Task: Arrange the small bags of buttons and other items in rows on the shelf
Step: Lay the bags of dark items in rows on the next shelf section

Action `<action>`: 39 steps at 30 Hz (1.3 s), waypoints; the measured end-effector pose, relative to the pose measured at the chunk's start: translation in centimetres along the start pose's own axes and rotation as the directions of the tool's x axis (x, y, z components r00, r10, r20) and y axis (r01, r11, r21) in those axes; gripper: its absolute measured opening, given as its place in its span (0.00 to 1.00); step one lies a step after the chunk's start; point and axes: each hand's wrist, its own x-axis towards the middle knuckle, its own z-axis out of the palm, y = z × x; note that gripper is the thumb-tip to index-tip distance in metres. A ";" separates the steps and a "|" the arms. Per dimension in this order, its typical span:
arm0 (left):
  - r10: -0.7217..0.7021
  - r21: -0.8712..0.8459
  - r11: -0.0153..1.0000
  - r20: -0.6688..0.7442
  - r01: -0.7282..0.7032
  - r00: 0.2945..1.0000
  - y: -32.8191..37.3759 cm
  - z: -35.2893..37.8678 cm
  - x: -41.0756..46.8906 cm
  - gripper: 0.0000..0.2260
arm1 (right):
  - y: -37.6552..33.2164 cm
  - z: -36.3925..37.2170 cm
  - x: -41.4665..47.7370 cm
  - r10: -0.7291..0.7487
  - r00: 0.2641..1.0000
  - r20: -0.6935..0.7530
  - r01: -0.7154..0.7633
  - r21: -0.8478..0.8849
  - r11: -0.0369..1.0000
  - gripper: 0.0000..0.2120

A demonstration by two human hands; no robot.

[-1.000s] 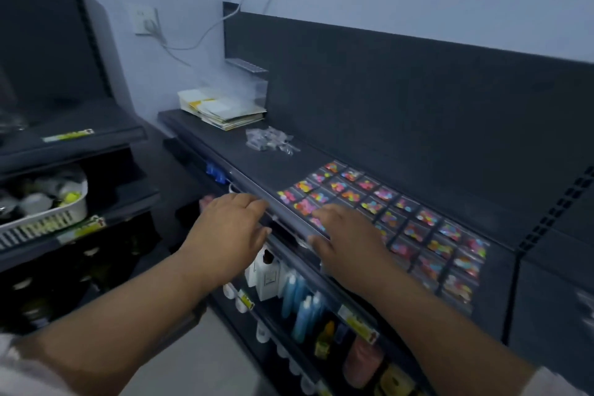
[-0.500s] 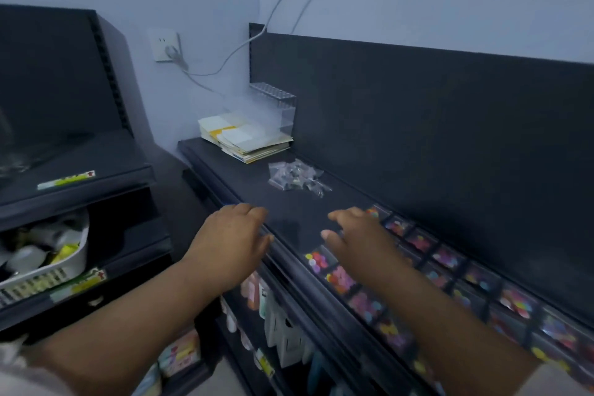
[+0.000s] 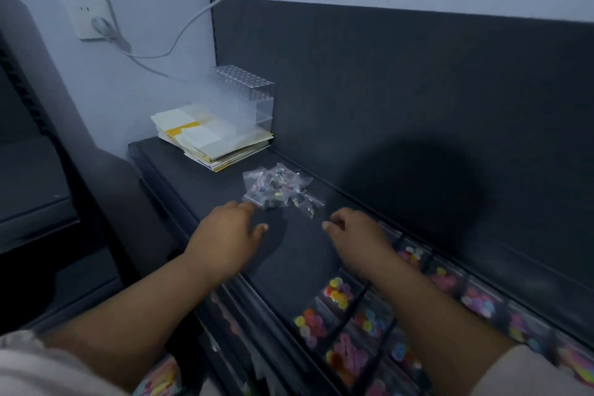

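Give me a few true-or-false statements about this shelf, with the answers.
1. The pile of loose clear bags lies between the paper stack and the rows of button bags. True.
2. The left hand grips the paper stack. False: its fingers reach toward the pile's near edge.
3. A plug sits in the wall socket. True.
4. The rows of button bags lie left of the left hand. False: they lie right of the right hand.

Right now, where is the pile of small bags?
Head view, centre: the pile lies on the shelf just past the left hand, before the paper stack.
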 end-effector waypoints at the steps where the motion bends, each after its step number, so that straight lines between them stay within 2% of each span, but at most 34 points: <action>1: 0.012 0.006 1.000 0.006 -0.012 1.000 -0.4 0.4 1.1 0.17 | 0.0 0.3 0.7 0.020 1.000 -0.008 -0.020 -0.001 1.000 0.14; 6: 0.068 0.014 0.998 0.021 -0.069 0.997 -2.2 2.1 7.3 0.16 | -0.4 1.6 4.1 0.155 0.988 -0.023 -0.156 -0.045 0.987 0.16; 12: 0.172 -0.008 0.985 0.139 -0.172 0.975 -4.4 4.3 13.8 0.15 | -1.4 3.3 7.8 0.272 0.961 -0.051 -0.272 0.001 0.962 0.13; 19: 0.312 -0.009 0.948 0.212 -0.318 0.926 -6.3 6.6 17.3 0.15 | -1.6 5.2 10.5 0.402 0.910 -0.102 -0.396 0.075 0.915 0.13; 24: 0.353 -0.010 0.933 0.234 -0.361 0.906 -6.7 7.3 18.6 0.14 | -1.4 5.5 11.9 0.439 0.893 -0.102 -0.436 0.049 0.899 0.15; 27: 0.366 -0.008 0.927 0.234 -0.374 0.901 -6.8 7.6 19.1 0.13 | -1.4 5.5 12.6 0.448 0.889 -0.093 -0.451 -0.015 0.892 0.13; 31: 0.379 -0.038 0.924 0.232 -0.381 0.896 -6.9 7.9 19.3 0.09 | -1.4 5.3 13.1 0.477 0.876 -0.067 -0.480 -0.042 0.876 0.05; 35: 0.350 -0.135 0.936 0.226 -0.326 0.909 -6.9 7.9 19.4 0.05 | -1.5 5.2 13.3 0.471 0.882 -0.038 -0.472 -0.072 0.879 0.07; 39: 0.318 -0.229 0.937 0.253 -0.263 0.914 -6.7 7.1 19.2 0.08 | -1.6 5.3 12.9 0.466 0.884 -0.023 -0.467 -0.061 0.882 0.09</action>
